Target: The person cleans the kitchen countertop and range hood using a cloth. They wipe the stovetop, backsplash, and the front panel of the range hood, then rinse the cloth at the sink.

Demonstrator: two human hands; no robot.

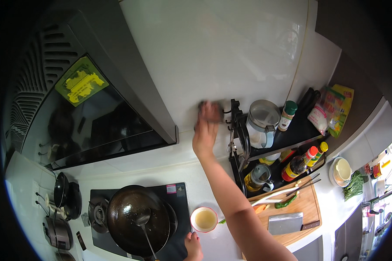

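Observation:
My right hand point(204, 137) reaches up to the glossy white wall, left of the black rack's hooks. Its fingers meet a dark, roundish object point(201, 109), too blurred to name, and the grip on it is unclear. Low in the view, my left hand point(193, 246) is partly cut off, its fingers bent near the cooktop's right edge. Just above it stands a red-rimmed bowl point(204, 219) of pale yellow liquid. A dark wok point(127, 225) sits on the black cooktop point(179, 208), with a metal spatula point(143, 220) resting inside.
A range hood point(143, 78) overhangs at left. The two-tier rack point(280, 143) holds a lidded clear jar point(262, 124), sauce bottles point(298, 163) and an oil jug point(258, 177). A cleaver point(285, 223) and a green pepper point(285, 202) lie on the wooden cutting board point(308, 208).

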